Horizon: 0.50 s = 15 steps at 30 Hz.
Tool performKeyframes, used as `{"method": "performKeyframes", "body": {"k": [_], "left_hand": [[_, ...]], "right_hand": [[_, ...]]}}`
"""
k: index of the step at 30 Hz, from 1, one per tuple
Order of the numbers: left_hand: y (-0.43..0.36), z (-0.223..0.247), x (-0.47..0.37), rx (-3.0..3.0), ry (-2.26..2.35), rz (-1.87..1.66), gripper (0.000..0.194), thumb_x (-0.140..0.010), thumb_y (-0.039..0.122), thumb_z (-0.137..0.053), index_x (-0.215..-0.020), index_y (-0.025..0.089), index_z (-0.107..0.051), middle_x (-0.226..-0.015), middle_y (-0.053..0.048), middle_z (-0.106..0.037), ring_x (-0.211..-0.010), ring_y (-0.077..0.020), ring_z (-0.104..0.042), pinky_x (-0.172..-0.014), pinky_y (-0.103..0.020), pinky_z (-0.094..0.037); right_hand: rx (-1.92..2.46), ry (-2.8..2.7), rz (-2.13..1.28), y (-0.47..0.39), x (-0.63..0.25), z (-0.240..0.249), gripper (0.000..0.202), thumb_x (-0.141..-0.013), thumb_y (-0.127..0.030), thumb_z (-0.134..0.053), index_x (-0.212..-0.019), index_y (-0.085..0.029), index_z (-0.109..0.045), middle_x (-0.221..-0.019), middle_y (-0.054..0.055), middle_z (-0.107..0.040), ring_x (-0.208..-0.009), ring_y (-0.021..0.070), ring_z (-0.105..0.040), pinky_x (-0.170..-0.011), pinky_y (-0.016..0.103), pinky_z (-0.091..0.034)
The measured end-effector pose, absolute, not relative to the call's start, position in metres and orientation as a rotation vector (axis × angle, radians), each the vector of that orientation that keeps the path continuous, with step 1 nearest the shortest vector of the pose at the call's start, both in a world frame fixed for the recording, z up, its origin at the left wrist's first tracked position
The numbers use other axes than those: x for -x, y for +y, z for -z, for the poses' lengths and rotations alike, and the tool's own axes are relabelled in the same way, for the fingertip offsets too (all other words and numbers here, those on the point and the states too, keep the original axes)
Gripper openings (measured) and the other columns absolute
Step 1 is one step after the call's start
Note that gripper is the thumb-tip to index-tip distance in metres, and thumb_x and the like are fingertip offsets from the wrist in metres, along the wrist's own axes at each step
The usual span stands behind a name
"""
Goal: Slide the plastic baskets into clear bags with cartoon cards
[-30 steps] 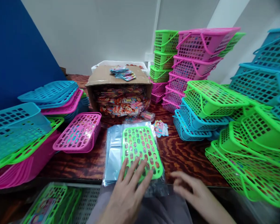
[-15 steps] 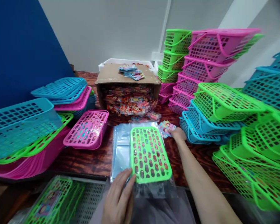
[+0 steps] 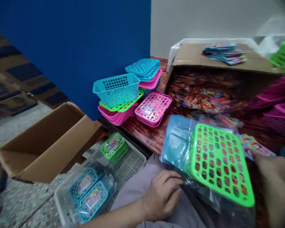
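On the worktop (image 3: 148, 135), the green basket (image 3: 218, 154) is lying between my left hand (image 3: 163, 194) and right hand (image 3: 267, 164), near the edge, risking falling if bumped. Left is resting half-curled, seemingly empty; right is touching cards (image 3: 249, 142), grip too blurred to tell.
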State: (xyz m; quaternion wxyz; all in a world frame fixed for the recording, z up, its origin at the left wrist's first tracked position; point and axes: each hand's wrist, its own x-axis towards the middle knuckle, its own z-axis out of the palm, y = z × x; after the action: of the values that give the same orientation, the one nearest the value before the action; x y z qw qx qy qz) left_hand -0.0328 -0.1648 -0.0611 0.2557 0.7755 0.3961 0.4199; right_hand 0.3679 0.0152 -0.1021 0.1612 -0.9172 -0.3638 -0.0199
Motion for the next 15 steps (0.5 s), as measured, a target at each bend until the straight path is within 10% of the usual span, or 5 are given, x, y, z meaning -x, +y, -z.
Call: {"method": "performKeyframes", "body": {"k": [8,15], "left_hand": [[-0.173,0.098,0.048,-1.782,1.112,-0.925,0.017,-0.091,0.021,-0.051,-0.099,0.018,-0.065,-0.095,-0.01,-0.071,-0.091,-0.0196,-0.066,-0.081,-0.031,-0.053],[-0.173,0.111,0.048,-1.587,1.247,-0.735,0.015,-0.079,0.01,-0.06,-0.089,0.017,-0.07,-0.087,-0.004,-0.071,-0.084,-0.0174,-0.065,-0.076,-0.027,-0.05]], "right_hand": [[2.878,-1.077,-0.083,0.001,-0.378,0.127,0.086,-0.081,-0.068,-0.051,-0.138,-0.004,-0.058,-0.14,0.041,-0.043,-0.135,0.048,-0.03,-0.075,0.057,-0.023],[2.733,-1.316,0.066,-0.022,-0.391,0.134,0.071,-0.082,-0.062,-0.044,-0.126,-0.012,-0.07,-0.115,0.038,-0.062,-0.107,0.0476,-0.052,-0.06,0.046,-0.024]]}}
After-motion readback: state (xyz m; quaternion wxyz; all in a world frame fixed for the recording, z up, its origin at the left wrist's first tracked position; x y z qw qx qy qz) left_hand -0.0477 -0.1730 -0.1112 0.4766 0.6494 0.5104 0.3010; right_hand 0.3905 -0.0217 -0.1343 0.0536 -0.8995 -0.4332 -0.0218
